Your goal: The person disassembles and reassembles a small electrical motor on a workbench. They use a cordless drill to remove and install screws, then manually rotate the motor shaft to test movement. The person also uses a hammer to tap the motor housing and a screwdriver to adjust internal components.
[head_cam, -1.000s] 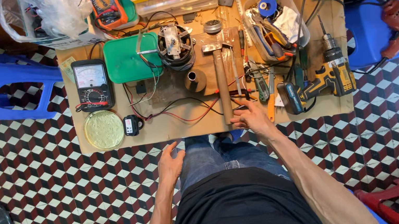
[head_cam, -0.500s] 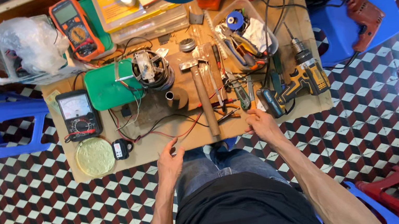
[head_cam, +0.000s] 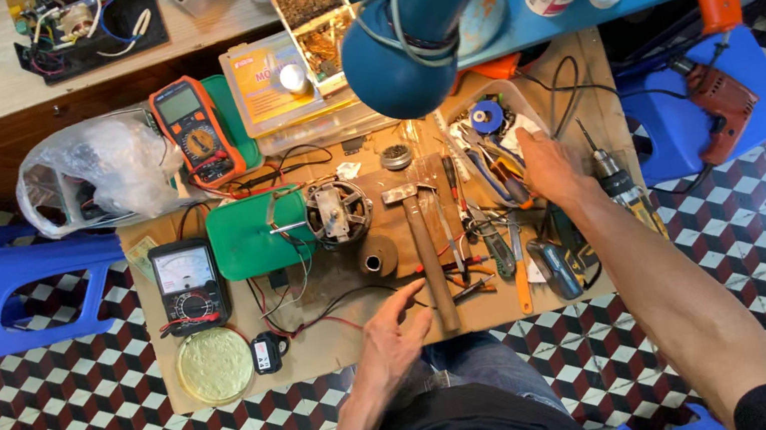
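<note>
We see our right hand (head_cam: 546, 165) stretched far across the low wooden board (head_cam: 324, 360), lying palm down over the heap of pliers and cutters (head_cam: 497, 168) at the edge of a clear plastic tray (head_cam: 487, 98); its fingertips are buried among the handles, so we cannot tell whether it grips one or merely rests there. Just beside that wrist, on the outer side, lies a cordless drill (head_cam: 625, 194). Our left hand (head_cam: 391, 335) sits at the near edge of the board, loosely open, forefinger stretched toward the wooden handle of the hammer (head_cam: 426, 254) and just short of it, holding nothing. The hammer lies lengthwise between our two hands, head away from us. Left of it stand a small brown cylinder (head_cam: 376, 258) and a motor (head_cam: 338, 214) against a green box (head_cam: 250, 237). Further left are an analog meter (head_cam: 188, 284) and a round yellowish dish (head_cam: 214, 365), well apart from both hands
</note>
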